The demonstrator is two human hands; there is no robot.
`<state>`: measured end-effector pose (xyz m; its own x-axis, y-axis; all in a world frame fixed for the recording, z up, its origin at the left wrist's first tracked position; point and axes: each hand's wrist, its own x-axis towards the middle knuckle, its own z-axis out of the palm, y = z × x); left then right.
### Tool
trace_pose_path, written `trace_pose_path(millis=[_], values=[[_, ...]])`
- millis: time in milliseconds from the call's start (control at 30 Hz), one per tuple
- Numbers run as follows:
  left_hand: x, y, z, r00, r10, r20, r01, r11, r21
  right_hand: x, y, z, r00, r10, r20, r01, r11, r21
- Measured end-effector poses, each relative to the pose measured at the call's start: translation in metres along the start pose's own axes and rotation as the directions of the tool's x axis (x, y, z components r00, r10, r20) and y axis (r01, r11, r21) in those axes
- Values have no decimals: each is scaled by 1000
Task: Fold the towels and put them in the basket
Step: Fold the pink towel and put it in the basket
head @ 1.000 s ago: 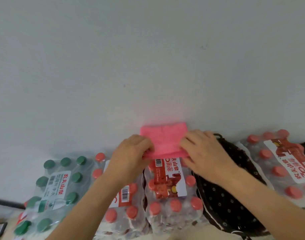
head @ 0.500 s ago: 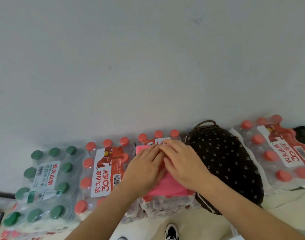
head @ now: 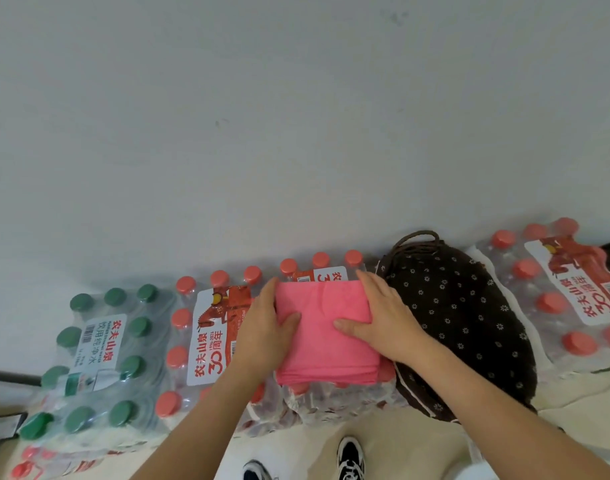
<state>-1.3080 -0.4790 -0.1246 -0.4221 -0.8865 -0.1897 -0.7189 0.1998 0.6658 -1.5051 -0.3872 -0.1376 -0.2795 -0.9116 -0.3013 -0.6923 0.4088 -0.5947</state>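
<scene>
Straight fingers (head: 269, 294) of the left hand (head: 262, 329) are lying along the left edge of the folded pink towel (head: 326, 344), with the thumb pressing on top. The right hand (head: 388, 320) is doing the same on the right edge, fingers flat, neither hand clenching. The towel is resting on a red-capped bottle pack (head: 331, 402), reaching its near edge. The dark flowered basket (head: 462, 323) is sitting just beside the pack's right edge, and a green-capped pack (head: 99, 348) is standing well to the left.

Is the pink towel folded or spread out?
Folded: the towel is a compact rectangle, layered edges showing at its near end.
</scene>
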Motion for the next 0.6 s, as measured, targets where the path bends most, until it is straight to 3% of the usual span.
trace_pose_path(millis=[100,233,300,433,533,600], values=[[9,3,-15,977,-189,103,207,955,-212,8,-1,-13,998,40,48,-41,999,27],[15,7,-23,963,-160,218,224,923,-312,13,-9,-25,998,20,62,-22,1000,22],[15,12,-26,977,-100,189,156,938,-309,14,-13,-34,998,-11,60,3,990,138],[15,35,-43,997,72,-8,-70,932,-357,8,-27,-66,999,-12,34,-6,875,484],[12,62,-59,953,250,-170,-299,859,-416,-2,-43,-92,984,-59,-170,135,868,478],[8,66,-62,928,292,-231,-368,811,-455,-15,-48,-97,943,-141,-300,257,883,392]])
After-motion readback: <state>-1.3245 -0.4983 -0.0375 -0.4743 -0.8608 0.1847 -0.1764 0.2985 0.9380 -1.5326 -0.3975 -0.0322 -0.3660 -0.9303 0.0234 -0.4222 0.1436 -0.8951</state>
